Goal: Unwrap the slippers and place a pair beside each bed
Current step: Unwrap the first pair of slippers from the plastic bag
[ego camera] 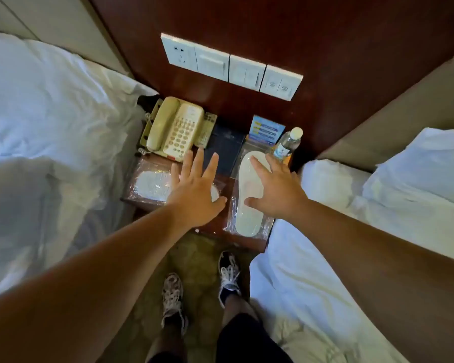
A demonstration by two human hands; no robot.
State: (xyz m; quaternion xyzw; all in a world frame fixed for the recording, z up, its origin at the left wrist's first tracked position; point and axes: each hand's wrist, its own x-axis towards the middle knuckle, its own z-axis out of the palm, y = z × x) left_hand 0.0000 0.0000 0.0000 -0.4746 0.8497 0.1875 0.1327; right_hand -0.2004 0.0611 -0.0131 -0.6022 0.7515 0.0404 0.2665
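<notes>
Two packs of white slippers in clear plastic wrap lie on the dark wooden nightstand (224,233) between two beds. The left pack (150,185) lies sideways, sole side up. The right pack (248,205) lies lengthwise, its near end at the nightstand's front edge. My left hand (195,191) hovers flat, fingers spread, over the right end of the left pack. My right hand (274,191) is spread over the right pack, fingers apart, covering its right side. Neither hand grips anything.
A beige telephone (173,129), a remote control (206,129), a dark folder (226,150), a blue card stand (266,129) and a water bottle (288,144) crowd the nightstand's back. White beds flank it left (45,121) and right (325,258). My sneakers (173,299) stand on carpet.
</notes>
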